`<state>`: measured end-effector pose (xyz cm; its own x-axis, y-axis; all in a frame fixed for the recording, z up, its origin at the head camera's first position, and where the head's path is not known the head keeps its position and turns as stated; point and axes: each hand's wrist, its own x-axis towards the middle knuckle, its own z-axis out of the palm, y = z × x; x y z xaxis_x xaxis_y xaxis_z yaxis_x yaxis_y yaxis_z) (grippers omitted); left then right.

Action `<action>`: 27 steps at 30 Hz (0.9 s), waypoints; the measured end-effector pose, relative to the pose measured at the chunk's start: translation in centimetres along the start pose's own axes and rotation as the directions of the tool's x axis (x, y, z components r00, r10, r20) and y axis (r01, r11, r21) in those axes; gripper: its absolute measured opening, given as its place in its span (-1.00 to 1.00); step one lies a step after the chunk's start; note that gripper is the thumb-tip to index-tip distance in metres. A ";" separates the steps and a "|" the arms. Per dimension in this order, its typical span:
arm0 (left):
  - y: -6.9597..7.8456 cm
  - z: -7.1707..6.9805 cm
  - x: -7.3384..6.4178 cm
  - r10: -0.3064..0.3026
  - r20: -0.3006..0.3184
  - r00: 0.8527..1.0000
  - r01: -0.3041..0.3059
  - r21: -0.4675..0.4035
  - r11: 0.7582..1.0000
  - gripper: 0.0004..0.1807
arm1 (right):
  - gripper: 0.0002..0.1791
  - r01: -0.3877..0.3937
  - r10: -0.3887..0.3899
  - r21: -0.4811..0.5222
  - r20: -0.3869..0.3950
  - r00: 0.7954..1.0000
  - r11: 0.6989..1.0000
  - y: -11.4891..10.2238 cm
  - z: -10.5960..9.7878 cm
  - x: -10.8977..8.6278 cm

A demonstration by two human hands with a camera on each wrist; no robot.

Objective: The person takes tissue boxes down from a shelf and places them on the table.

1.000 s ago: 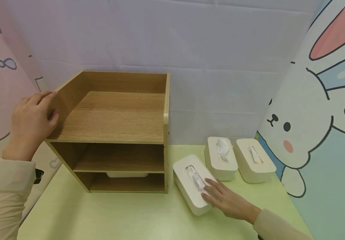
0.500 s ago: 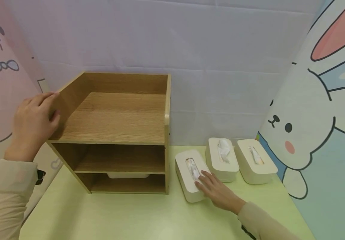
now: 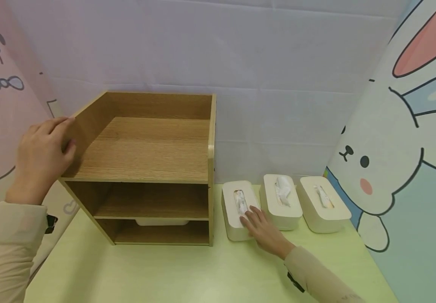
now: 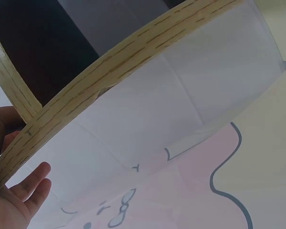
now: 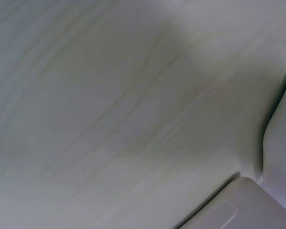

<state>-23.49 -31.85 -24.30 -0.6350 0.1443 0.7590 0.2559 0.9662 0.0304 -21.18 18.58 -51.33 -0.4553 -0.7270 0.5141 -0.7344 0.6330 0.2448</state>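
My left hand (image 3: 43, 158) grips the left side panel of a wooden desktop shelf (image 3: 151, 147). In the left wrist view, the panel's edge (image 4: 119, 62) runs between the thumb and fingers of that hand (image 4: 14, 205). My right hand (image 3: 265, 231) rests its extended fingers on the front right corner of a white tissue box (image 3: 230, 214), just right of the shelf. Tissue shows in the slot of its lid. The right wrist view holds the pale tabletop (image 5: 109, 119) and the corners of two white boxes, with no hand visible.
A second tissue box (image 3: 291, 210) and a third tissue box (image 3: 337, 212) stand in a row to the right, near the back wall. Something white (image 3: 161, 221) sits in the shelf's lowest compartment. The pale green table (image 3: 165, 277) stretches across the front.
My right hand has pushed the left tissue box back and turned it straighter, roughly in line with the other two. My left hand has stayed on the shelf.
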 end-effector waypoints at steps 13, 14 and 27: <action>-0.1 0.2 0.0 0.002 -0.009 1.000 -0.002 -0.025 1.000 -0.54 | -0.55 -0.097 0.098 -0.016 0.051 0.994 0.995 0.7 2.0 1.6; -0.1 0.2 0.0 0.003 -0.012 1.000 -0.003 -0.025 1.000 -0.54 | -0.61 -0.101 0.101 -0.014 0.050 0.994 0.995 0.7 2.1 1.7; -0.1 0.2 -0.1 0.005 -0.019 1.000 -0.005 -0.028 1.000 -0.54 | -0.39 -0.171 0.174 -0.036 0.113 0.978 0.985 0.8 2.5 2.6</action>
<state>-23.61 -31.97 -24.49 -0.6194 0.1446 0.7716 0.2795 0.9591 0.0446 -24.24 16.55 -51.88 -0.6305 -0.6309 0.4522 -0.6271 0.7573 0.1823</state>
